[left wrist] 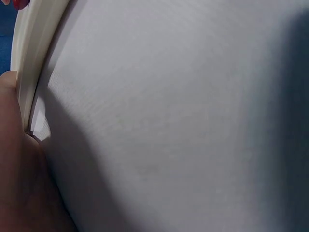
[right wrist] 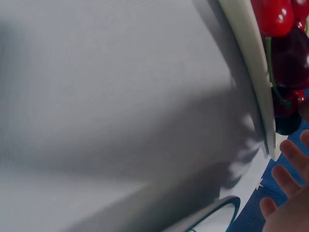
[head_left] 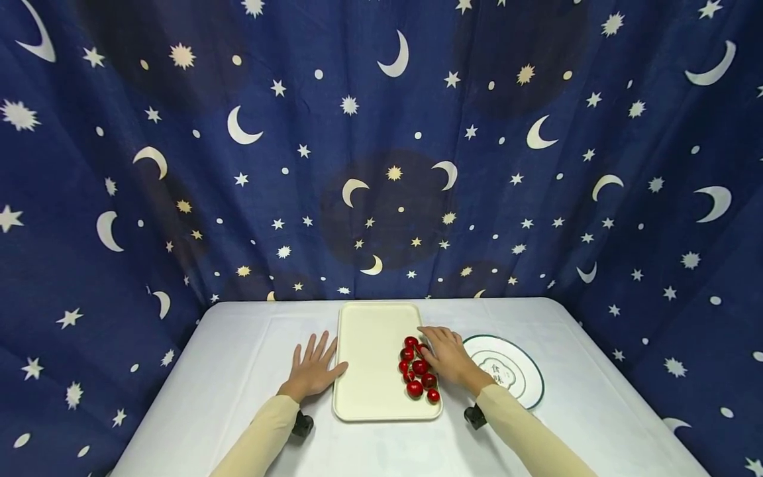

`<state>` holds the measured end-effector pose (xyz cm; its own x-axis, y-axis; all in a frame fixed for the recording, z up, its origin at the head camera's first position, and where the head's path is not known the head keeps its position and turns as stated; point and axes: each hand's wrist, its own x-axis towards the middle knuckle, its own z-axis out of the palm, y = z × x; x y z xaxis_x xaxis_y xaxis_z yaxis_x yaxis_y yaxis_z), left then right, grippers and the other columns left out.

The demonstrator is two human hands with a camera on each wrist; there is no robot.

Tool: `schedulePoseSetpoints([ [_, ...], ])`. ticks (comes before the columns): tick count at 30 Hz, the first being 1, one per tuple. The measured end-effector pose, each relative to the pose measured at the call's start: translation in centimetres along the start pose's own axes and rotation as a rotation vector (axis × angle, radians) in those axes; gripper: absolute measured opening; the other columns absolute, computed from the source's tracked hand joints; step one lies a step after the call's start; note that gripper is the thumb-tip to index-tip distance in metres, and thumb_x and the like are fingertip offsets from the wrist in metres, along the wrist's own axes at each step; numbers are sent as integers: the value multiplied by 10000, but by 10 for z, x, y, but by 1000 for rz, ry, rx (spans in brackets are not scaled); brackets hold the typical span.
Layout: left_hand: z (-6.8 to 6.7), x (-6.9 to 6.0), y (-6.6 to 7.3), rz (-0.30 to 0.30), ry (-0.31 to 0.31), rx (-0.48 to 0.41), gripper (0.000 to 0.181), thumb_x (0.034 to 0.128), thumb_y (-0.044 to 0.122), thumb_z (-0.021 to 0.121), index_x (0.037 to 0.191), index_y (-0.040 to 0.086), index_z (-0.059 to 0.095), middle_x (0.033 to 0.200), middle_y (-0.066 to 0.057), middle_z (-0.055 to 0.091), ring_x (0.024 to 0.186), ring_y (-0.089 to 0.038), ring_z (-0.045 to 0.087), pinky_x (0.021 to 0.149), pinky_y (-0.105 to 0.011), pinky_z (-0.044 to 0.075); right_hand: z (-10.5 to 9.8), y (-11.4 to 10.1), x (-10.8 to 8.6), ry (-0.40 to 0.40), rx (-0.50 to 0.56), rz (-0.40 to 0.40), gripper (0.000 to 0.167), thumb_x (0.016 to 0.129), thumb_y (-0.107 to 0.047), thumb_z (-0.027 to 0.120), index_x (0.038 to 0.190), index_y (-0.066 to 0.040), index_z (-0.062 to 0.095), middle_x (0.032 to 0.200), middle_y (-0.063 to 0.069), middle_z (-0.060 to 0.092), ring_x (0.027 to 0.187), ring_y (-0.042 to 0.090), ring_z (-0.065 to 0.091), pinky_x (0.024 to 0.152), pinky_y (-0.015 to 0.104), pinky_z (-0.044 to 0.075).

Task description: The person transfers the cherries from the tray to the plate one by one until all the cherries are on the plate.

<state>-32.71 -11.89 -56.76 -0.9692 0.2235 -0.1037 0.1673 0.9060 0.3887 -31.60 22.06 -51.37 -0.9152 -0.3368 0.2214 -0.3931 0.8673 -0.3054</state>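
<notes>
A cream rectangular tray lies on the table, with several red cherries clustered along its right side. My left hand rests beside the tray with its fingers spread, its thumb at the left rim. Over the opposite rim reaches my right hand, its thumb close to the upper cherries and its other fingers extended. The right wrist view shows those fingers spread apart, near a dark cherry with a green stem; whether the thumb touches a cherry, I cannot tell. Nothing is visibly gripped by either hand.
A white plate with a dark green rim and printed characters stands right of the tray, partly behind the right forearm. White cloth covers the table. A dark blue curtain with moons and stars hangs behind and along both sides.
</notes>
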Motion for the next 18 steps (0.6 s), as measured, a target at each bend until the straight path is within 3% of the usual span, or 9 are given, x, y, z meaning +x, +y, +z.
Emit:
schedulePoseSetpoints([
  [6,-1,0,1,4,15,-2,788,1025,663,371,1660,234,189,1770,-39,23,1644,-344,-52,1301,-617,-90,0,-1,1,-15,-23,3,459,1020,-178,613,1458,-64,532,1427,156,615,1367,394,507,1127,640,383],
  [13,-16,-15,14,12,1,-35,778,1033,617,378,1656,181,212,1766,-83,54,1639,-375,-21,1297,-634,-77,1,-4,1,4,-41,11,307,1016,-202,628,1286,-60,658,1289,133,699,1280,364,564,1096,591,427],
  [18,-8,-10,7,25,20,-31,820,1014,685,340,1658,195,203,1767,-75,52,1640,-370,-21,1296,-631,-81,2,-5,2,29,-38,-1,251,988,-176,660,1205,-58,695,1211,119,737,1197,335,601,1055,554,458],
])
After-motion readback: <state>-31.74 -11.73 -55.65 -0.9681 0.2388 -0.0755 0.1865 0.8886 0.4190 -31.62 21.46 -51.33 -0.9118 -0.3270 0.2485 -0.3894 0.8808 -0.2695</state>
